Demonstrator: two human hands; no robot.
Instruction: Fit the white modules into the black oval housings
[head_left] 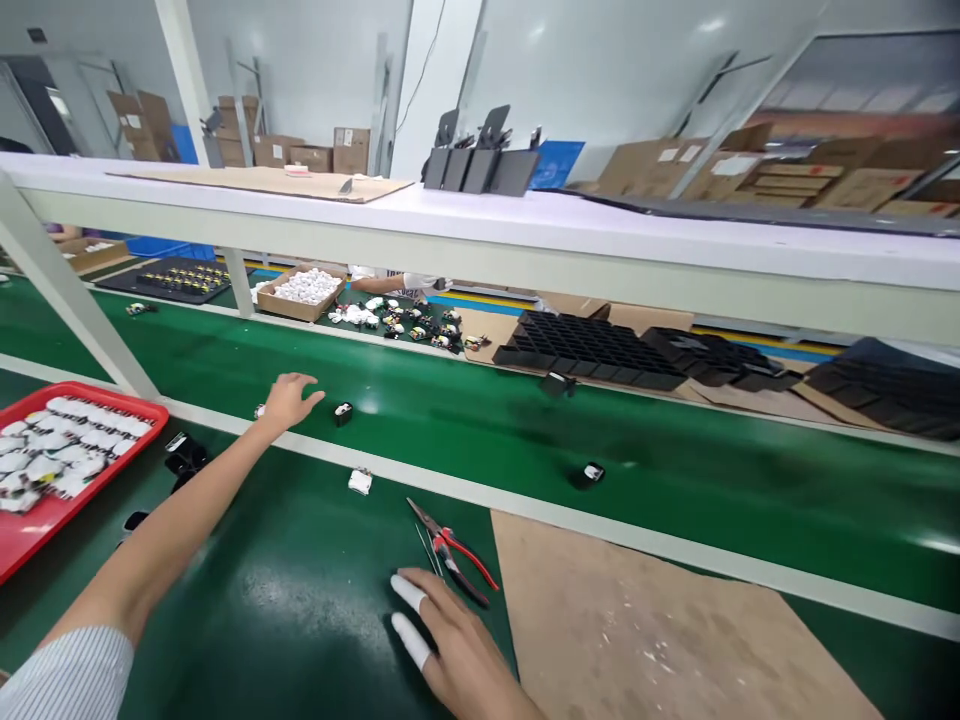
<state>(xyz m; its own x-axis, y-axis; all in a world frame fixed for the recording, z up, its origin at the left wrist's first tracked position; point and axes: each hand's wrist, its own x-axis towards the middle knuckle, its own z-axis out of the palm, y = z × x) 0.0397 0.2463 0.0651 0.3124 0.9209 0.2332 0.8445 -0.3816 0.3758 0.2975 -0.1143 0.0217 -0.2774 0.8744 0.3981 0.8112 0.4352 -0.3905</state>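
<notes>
My left hand [287, 402] reaches over the green conveyor belt, thumb and fingers apart. A small white part [259, 411] shows just beside it, partly hidden. To the hand's right, a small black part with a white top [343, 413] stands on the belt. My right hand [459, 640], two fingers in white finger cots, hovers low over the green bench with its fingers apart and nothing in them. Just beyond it lie red-handled pliers [450, 545] and thin metal tweezers [429, 550]. A small white part [360, 481] rests at the bench's far edge.
A red tray [154, 412] of white wired parts stands left, beside black pieces [184, 455]. Cardboard [600, 620] covers the bench at right. More black parts [592, 472] sit on the belt. Across it are black trays [592, 345] and a co-worker's arm [382, 284]. A shelf [480, 225] spans above.
</notes>
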